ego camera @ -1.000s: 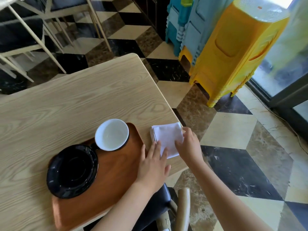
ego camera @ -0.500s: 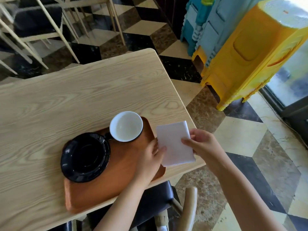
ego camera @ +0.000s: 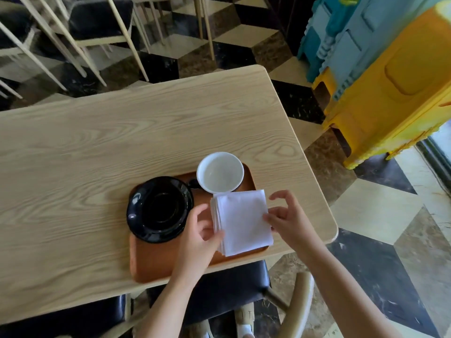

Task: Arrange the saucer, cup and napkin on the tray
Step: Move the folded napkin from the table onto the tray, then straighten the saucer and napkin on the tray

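Observation:
A brown wooden tray (ego camera: 156, 262) lies at the near edge of the light wood table (ego camera: 97, 142). On its left part sits a black saucer (ego camera: 159, 209). A white cup (ego camera: 220, 172), empty, stands at the tray's far right corner. A folded white napkin (ego camera: 244, 220) lies on the tray's right part, just in front of the cup. My left hand (ego camera: 197, 240) pinches the napkin's left edge with thumb and fingers. My right hand (ego camera: 290, 220) is at the napkin's right edge, thumb tip touching it and the other fingers spread and lifted.
A dark-seated chair (ego camera: 231, 286) stands under the table's near edge. Stacked yellow stools (ego camera: 390, 93) and blue stools (ego camera: 341, 32) stand on the chequered floor to the right. More chairs (ego camera: 85, 28) are beyond the table's far side.
The napkin went from the bare table right of the tray, up in both hands, then down onto the tray's right part. My right hand's fingers have spread apart.

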### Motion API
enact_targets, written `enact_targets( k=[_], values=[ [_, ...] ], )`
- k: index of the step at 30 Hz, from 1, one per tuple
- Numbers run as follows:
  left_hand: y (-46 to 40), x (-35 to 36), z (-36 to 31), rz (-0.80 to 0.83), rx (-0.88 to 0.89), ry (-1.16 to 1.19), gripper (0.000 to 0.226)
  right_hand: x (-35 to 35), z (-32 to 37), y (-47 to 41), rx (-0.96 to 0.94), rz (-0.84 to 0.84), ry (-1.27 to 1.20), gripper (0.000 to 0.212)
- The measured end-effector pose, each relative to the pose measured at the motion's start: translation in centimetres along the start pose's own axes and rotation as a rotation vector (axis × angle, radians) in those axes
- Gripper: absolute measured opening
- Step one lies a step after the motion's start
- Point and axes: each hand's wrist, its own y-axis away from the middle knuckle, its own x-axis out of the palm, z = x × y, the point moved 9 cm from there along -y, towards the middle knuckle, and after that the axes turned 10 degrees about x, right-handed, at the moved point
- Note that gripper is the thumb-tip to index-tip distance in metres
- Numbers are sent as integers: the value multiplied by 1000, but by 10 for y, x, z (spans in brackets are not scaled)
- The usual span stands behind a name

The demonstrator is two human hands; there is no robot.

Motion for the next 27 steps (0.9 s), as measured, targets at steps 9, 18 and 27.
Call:
enact_targets(
  k=[9, 18, 27],
  values=[
    [3, 1, 23, 81, 129, -333, 68, 42, -6, -2, -122, -65, 500, 36],
    [17, 14, 23, 115, 477, -795, 64, 48, -7, 12, -437, -285, 979, 51],
    [24, 26, 38, 240, 529, -981, 53, 71, -39, 10, -520, -140, 1263, 54]
  ],
)
